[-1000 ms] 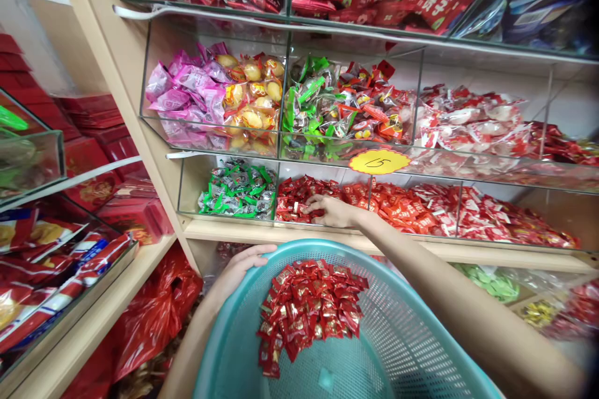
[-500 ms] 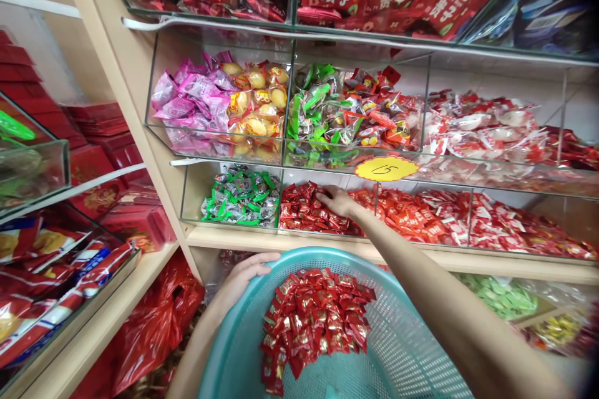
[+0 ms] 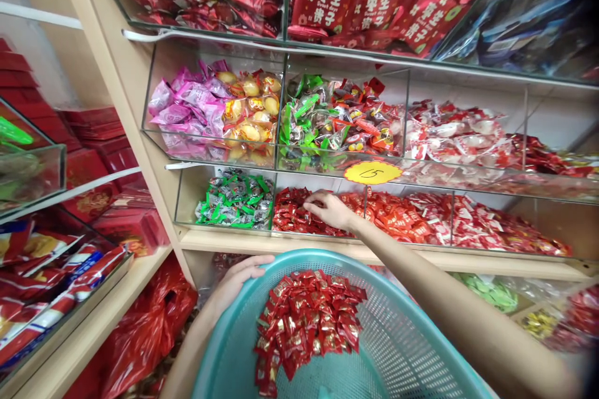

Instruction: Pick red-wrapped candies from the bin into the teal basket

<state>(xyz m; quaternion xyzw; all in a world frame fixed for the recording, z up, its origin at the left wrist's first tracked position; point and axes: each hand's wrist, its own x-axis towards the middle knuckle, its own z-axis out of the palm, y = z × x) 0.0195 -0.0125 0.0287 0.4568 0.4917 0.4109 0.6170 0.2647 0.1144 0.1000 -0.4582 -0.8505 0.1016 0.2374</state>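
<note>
My left hand [image 3: 241, 277] is closed over the left rim of a teal plastic basket [image 3: 224, 324], its fingers lying on the edge. Inside sits a heap of small red-and-gold wrapped candies [image 3: 311, 318], bunched toward the far side. My right hand [image 3: 330, 211] is stretched over the basket to a clear bin on the lower shelf. Its fingers are bent and loosely apart, just over similar red wrapped candies [image 3: 292, 209]. I see nothing held between them, though the fingertips partly blend with the candies.
Green-and-silver wrapped candies [image 3: 234, 199] fill the bin to the left, orange-red packets [image 3: 397, 218] the one to the right. A yellow price tag [image 3: 373, 172] hangs above my right hand. The wooden shelf edge [image 3: 421, 255] runs behind the basket; a red plastic bag [image 3: 150, 330] is at lower left.
My right hand has drawn up slightly from the red candies, and its fingers are more bent. The left hand still grips the basket rim. The view has shifted a little.
</note>
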